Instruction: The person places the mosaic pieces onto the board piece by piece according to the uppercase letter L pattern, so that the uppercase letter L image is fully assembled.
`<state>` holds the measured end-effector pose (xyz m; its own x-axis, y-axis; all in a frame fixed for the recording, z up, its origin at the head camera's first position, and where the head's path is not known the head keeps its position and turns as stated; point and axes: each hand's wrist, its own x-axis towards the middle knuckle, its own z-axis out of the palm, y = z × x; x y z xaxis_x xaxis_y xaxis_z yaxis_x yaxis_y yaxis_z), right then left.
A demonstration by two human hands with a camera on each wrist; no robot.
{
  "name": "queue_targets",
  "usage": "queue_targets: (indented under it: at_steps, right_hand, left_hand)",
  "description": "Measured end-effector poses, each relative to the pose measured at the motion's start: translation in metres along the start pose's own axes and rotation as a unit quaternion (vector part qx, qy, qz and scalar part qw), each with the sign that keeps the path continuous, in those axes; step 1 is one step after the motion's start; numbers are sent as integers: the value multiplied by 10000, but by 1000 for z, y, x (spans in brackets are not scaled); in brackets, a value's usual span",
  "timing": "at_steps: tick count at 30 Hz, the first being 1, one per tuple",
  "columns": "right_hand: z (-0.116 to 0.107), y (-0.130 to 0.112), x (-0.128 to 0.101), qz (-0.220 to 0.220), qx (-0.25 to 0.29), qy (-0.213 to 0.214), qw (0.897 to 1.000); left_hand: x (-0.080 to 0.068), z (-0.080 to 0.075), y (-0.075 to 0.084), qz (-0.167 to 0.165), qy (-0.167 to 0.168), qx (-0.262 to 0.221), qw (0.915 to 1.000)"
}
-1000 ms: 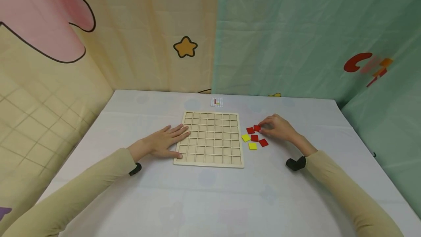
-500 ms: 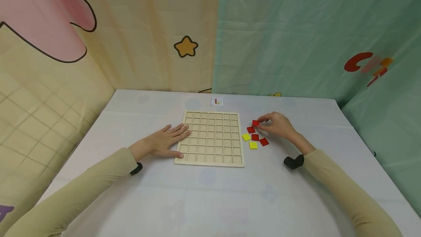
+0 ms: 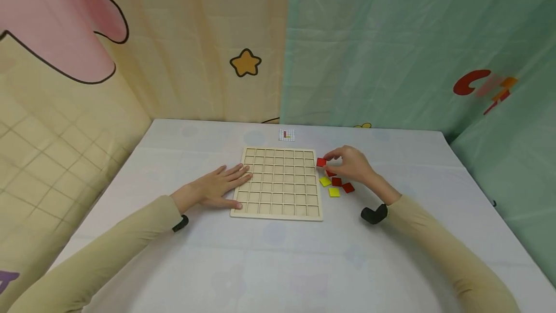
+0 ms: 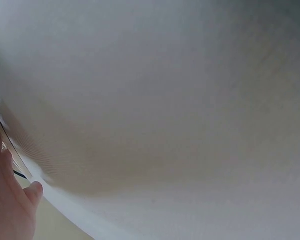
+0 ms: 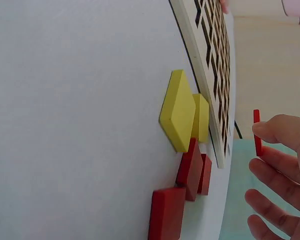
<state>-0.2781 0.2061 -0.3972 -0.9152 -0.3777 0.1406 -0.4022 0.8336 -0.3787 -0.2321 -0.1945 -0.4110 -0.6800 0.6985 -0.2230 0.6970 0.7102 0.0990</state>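
The white tabletop [image 3: 278, 255] holds a wooden grid board [image 3: 280, 182] near its middle. Your left hand [image 3: 215, 188] lies flat with straight fingers on the board's left edge and holds nothing. Your right hand [image 3: 349, 164] is lifted just past the board's right edge, near its far corner. Its fingertips pinch a red square tile [image 3: 321, 162] up off the tabletop. Below that hand, beside the board's right edge, lie three more red tiles [image 3: 347, 187] and two yellow tiles [image 3: 333, 192]. A tiny pattern card [image 3: 286, 135] lies beyond the board's far edge.
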Motion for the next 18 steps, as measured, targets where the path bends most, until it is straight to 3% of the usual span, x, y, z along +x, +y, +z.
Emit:
queue_targets:
  at_steps: [18]
  right_hand:
    - [30,-51,38,-466,373,140,9981]
  left_hand:
    - [1,3,-3,-93,-148,-13,9998]
